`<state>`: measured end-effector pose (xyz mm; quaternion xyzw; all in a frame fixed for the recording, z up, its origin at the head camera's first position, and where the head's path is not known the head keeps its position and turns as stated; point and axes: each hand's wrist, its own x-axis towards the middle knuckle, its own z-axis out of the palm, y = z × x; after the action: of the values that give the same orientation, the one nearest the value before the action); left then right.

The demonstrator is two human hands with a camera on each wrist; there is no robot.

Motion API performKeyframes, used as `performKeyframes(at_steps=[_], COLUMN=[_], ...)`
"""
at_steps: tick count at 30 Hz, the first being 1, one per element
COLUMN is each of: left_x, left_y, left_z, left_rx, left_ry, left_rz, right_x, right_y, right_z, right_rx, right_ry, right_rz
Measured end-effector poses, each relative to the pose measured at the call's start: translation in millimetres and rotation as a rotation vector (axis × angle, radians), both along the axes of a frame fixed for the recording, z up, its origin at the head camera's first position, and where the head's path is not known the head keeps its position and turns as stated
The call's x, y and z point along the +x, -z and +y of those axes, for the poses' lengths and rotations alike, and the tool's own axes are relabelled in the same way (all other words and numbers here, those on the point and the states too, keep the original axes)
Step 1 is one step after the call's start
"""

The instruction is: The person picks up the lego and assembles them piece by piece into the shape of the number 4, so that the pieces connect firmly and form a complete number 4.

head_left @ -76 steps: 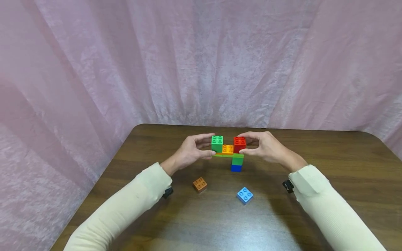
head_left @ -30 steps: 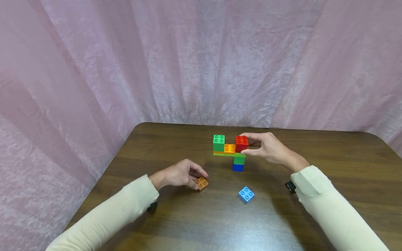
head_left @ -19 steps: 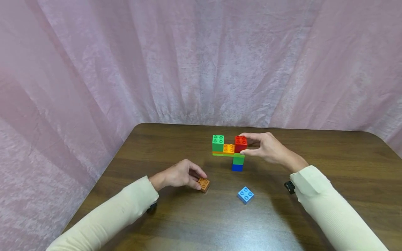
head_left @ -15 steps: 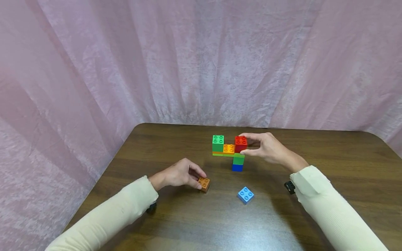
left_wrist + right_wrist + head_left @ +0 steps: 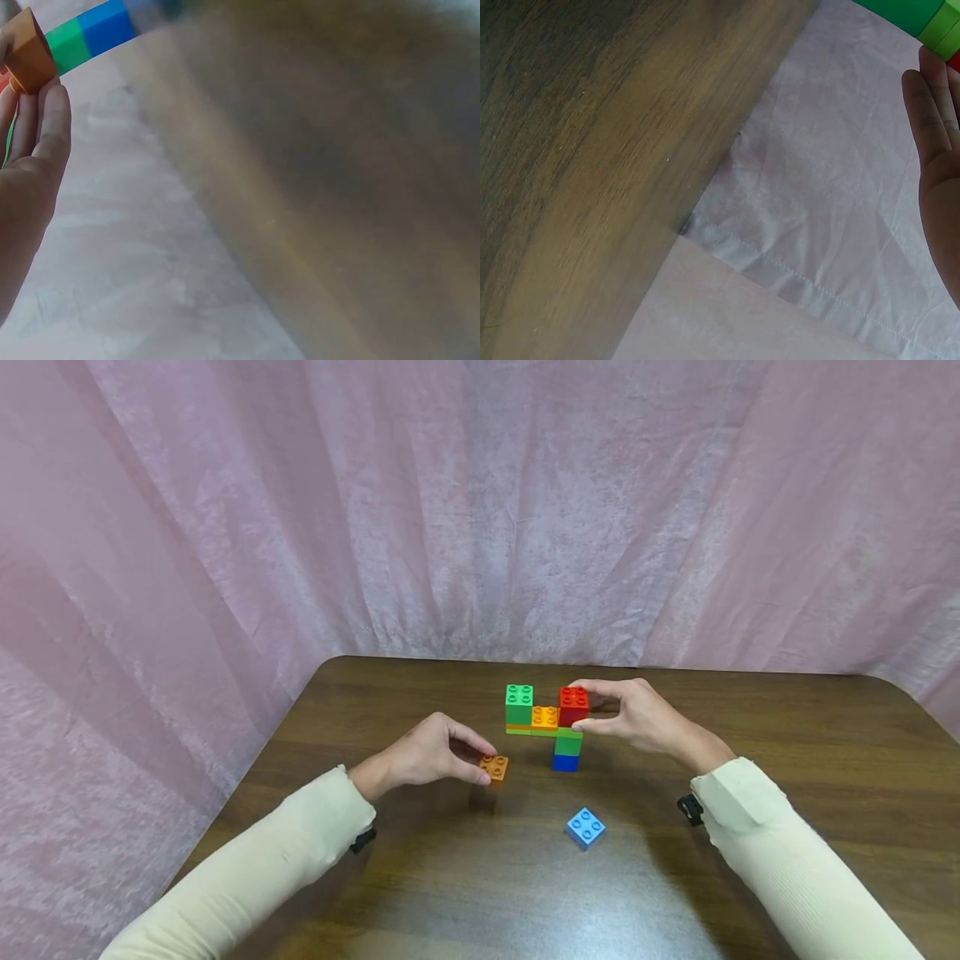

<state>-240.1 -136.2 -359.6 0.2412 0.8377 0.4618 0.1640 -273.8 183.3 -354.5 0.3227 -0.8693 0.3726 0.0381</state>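
My left hand [image 5: 431,752] pinches an orange-brown toy brick [image 5: 495,768] between thumb and fingers, lifted just above the table. In the left wrist view that brick [image 5: 30,51] appears at the top left, its hollow underside showing. My right hand [image 5: 637,714] grips the red brick [image 5: 573,706] at the upper right of a built structure. That structure also has a green brick [image 5: 519,706] at its upper left, an orange brick [image 5: 545,717] between, and a thin lime layer below. A green brick [image 5: 567,743] over a blue brick [image 5: 566,763] forms its one visible leg, under the right end.
A light blue brick [image 5: 585,828] lies loose on the brown wooden table [image 5: 787,793], in front of the structure. Behind the table's far edge hangs a pink curtain [image 5: 480,510].
My left hand let go of the structure's green end, moved down to the orange-brown brick, took hold of it and raised it off the table. My right hand stayed on the red brick.
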Motion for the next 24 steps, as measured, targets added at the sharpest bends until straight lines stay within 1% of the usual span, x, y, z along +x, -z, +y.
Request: performKeyframes(at_steps=[3,11,19,24], left_x=[-1.7,-5.4,-10.4,-14.3], left_y=[-7.0,-21.5,-39.2,-48.9], left_z=[1.6,4.9,9.7,10.3], left_rx=[0.017,0.04,0.093,0.121], left_ry=[-0.002,-0.013,-0.043,-0.04], left_rz=[0.025,0.088,0.127,0.152], right_x=[-0.4,-1.2,-0.7,-0.7], right_y=[0.7,1.8,0.8,0.5], right_z=[0,0,0,0], right_rx=[-0.004,-0.002,-0.002,-0.009], right_ry=[-0.005,-0.006,-0.004,-0.008], right_rz=[0.002,0.009,0.011,0.003])
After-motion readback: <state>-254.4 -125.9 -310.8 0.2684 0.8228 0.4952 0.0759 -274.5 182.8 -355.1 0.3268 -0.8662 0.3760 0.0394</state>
